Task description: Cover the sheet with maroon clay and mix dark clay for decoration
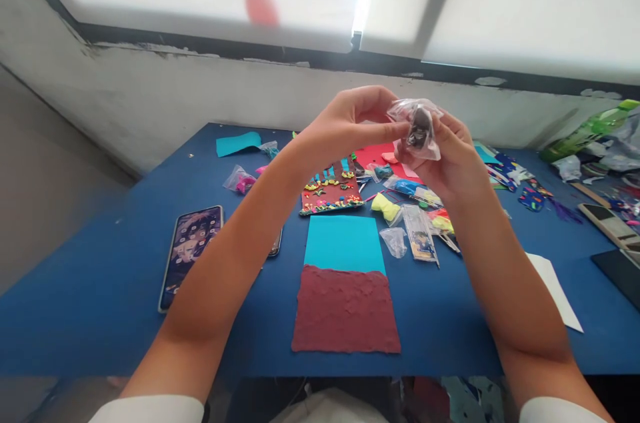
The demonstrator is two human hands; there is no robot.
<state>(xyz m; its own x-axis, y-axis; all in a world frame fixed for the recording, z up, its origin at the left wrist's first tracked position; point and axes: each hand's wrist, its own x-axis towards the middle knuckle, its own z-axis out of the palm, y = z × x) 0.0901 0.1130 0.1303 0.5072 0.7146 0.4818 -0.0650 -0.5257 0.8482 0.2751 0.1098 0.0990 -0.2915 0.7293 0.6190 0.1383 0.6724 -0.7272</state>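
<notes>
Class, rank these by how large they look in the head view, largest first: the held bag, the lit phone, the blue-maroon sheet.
1. Sheet
2. Phone, partly hidden by the left arm
3. Bag

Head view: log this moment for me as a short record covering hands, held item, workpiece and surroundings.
Left hand: pinching the plastic bag
Right hand: holding the same bag from the other side
Bag contents: dark lump, material unclear
Bag position: raised above the table
Workpiece: blue sheet, its near part covered by a rough maroon layer
Beyond workpiece: decorated panel, partly hidden by the left arm
Left side: phone, screen lit
Right side: white paper, partly behind the right forearm
</notes>
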